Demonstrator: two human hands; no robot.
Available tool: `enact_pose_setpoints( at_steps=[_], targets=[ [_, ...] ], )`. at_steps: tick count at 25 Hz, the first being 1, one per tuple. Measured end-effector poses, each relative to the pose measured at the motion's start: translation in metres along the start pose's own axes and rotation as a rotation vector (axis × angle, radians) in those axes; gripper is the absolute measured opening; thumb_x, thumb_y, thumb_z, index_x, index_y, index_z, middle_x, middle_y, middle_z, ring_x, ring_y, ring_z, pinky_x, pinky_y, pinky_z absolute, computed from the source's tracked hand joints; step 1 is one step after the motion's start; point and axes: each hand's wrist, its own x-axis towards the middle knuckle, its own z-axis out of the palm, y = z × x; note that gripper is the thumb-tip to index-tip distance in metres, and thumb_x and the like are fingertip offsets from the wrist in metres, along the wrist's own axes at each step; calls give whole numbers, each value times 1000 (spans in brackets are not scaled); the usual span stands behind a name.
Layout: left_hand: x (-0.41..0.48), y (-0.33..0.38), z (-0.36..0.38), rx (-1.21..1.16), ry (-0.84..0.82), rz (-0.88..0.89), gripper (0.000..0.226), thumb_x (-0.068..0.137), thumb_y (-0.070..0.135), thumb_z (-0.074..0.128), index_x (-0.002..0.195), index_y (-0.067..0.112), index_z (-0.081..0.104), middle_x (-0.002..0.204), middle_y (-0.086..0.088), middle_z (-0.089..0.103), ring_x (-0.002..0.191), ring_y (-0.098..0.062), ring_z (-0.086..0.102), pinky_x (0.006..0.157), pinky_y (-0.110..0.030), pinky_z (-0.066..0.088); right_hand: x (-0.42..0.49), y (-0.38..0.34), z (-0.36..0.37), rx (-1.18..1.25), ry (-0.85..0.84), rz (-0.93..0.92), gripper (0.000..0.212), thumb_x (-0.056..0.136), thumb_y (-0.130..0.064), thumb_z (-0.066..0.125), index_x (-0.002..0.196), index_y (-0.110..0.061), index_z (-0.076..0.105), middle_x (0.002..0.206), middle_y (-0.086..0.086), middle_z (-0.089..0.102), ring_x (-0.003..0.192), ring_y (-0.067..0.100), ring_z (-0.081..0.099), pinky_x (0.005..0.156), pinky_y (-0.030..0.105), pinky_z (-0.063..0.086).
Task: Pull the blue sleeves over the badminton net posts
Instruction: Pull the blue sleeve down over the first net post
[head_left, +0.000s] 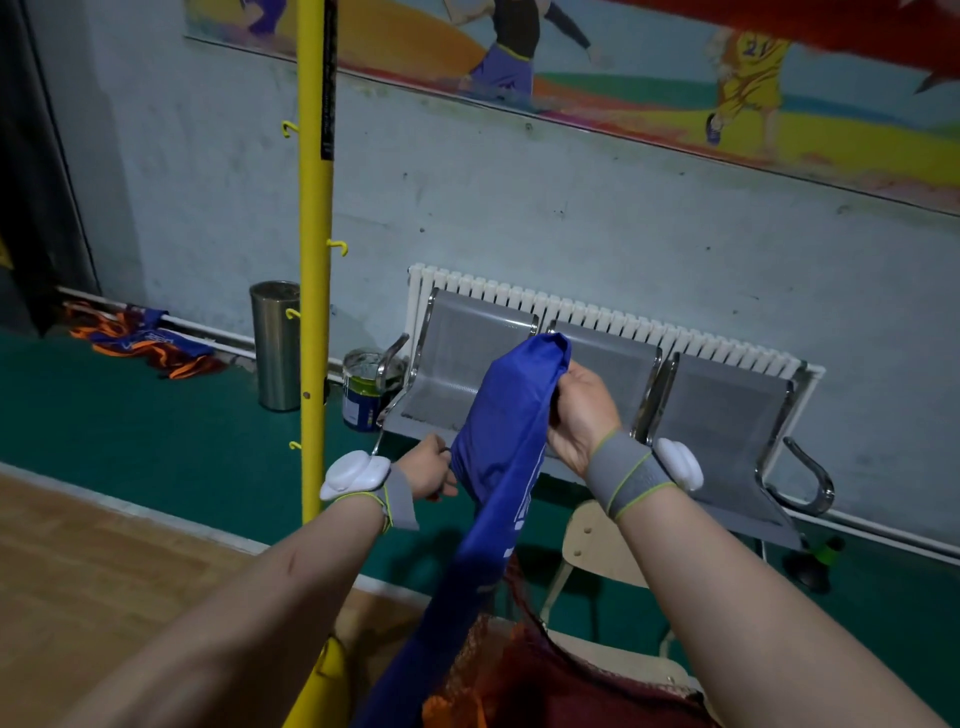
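Head view: the blue sleeve (498, 441) hangs near the middle of the picture, held up in front of the person and apart from the yellow post (315, 260), which stands upright at about 10 o'clock from it. The sleeve's top end is bunched and sits in front of the grey metal bench (462, 358); its long body trails down toward 7 o'clock, past the lower edge of the picture.

The right hand (582, 415) is at 3 o'clock of the sleeve, with fingers curled round the bunched upper part and gripping it. The left hand (423, 474) is at 9 o'clock of the sleeve, lower down, and its curled fingers pinch the cloth's edge. Each wrist wears a grey band with a white pod.

A white radiator (623, 317) runs along the wall behind the bench. A steel bin (275, 343) and a paint can (363, 395) stand on the green floor just beside the post. A dark red net (524, 675) lies bunched at 6 o'clock, on a wooden chair (597, 540).
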Motion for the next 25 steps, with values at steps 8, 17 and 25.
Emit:
enact_pose_setpoints(
  at_steps=[8, 17, 25],
  targets=[
    [19, 17, 16, -152, 281, 131, 28, 89, -7, 46, 71, 15, 41, 57, -4, 44, 54, -17, 39, 50, -25, 39, 18, -5, -39, -31, -44, 29, 33, 93, 6, 36, 69, -7, 54, 45, -1, 58, 39, 9, 53, 45, 19, 49],
    [-2, 71, -23, -154, 419, 374, 25, 89, -13, 41, 90, 10, 51, 61, -1, 43, 50, -1, 45, 49, -7, 35, 41, 15, -31, -349, -237, 134, 34, 88, 13, 35, 68, -6, 55, 47, -3, 61, 40, 5, 56, 44, 12, 46],
    [-24, 98, -86, -84, 295, 471, 35, 90, -11, 39, 82, 18, 57, 67, -5, 51, 64, -14, 45, 59, -22, 36, 54, 25, 42, -308, -443, 44, 29, 90, 9, 46, 115, 1, 56, 73, -3, 69, 59, 3, 63, 56, 14, 51]
  ],
)
